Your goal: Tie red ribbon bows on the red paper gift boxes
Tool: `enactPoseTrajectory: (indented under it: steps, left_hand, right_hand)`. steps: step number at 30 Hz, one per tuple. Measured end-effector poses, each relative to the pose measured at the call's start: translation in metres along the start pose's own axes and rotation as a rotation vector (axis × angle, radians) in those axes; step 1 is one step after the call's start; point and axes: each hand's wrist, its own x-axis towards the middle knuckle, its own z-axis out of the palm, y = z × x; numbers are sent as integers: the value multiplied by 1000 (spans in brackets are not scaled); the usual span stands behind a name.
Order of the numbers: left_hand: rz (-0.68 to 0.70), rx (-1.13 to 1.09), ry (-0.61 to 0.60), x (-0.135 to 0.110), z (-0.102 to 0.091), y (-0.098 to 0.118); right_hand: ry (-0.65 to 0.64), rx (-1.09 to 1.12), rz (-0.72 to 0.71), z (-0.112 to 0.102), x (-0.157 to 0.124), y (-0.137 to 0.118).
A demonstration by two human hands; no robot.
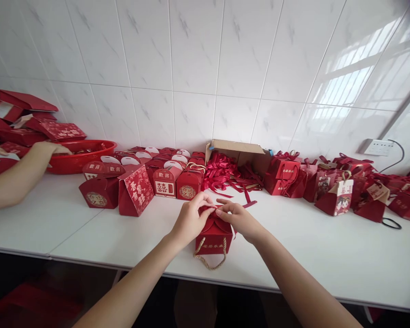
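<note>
A small red gift box [213, 241] with gold lettering stands upright near the table's front edge. From its front hangs a twisted tan rope handle [210, 268]. On top of the box, my left hand [195, 214] and my right hand [236, 217] meet from either side. Both pinch a red ribbon [213, 210] there, with thumbs and forefingers close together. The fingers partly cover the ribbon, so its knot or bow cannot be made out. A loose ribbon end trails beside my right hand.
An open cardboard box [239, 146] of red ribbons [222, 168] stands behind. Several red boxes [164, 182] are grouped left of it, more ribbon-tied ones [283, 175] right. A co-worker's hand [48, 150] reaches into a red basin [78, 166]. A power strip [377, 146] is on the wall.
</note>
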Motion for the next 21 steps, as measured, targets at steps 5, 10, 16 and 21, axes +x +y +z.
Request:
enactPoseTrajectory:
  steps: [5, 10, 16, 21]
  left_hand:
    - [-29, -28, 87, -1, -1, -4]
    - [-35, -17, -3, -5, -7, 2]
    - [-89, 13, -62, -3, -8, 3]
    - [-74, -22, -169, -3, -13, 4]
  right_hand:
    - [79, 284, 25, 5, 0, 6]
    - [181, 210, 30, 10, -2, 6]
    - [183, 214, 75, 11, -18, -4]
    - [129, 97, 137, -1, -31, 0]
